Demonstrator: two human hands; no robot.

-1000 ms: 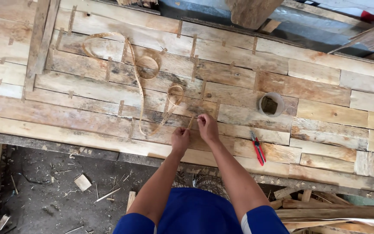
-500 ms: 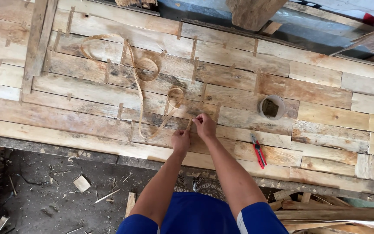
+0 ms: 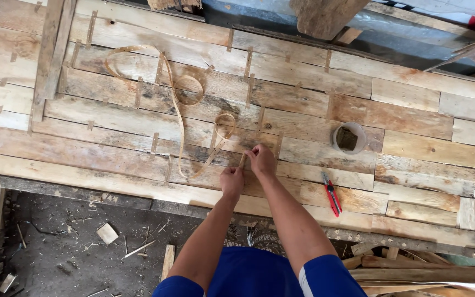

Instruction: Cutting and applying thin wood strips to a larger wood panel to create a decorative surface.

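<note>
A wide panel of pallet planks (image 3: 138, 132) lies flat below me. A long thin metal strap (image 3: 178, 115) loops and curls across it. My right hand (image 3: 261, 160) pinches a short end of the strap against a seam between planks. My left hand (image 3: 231, 182) presses down on the wood just beside it, fingers closed, close to the strap's lower bend. Both forearms reach out from my blue shirt.
Red-handled pliers (image 3: 332, 193) lie on the planks to the right of my arms. A roll of strap (image 3: 349, 137) stands further right. Below the panel's near edge is dirt floor with wood scraps (image 3: 107, 233). Loose boards lie at the lower right.
Both hands stay at the same spot on the strap; the view has shifted slightly.
</note>
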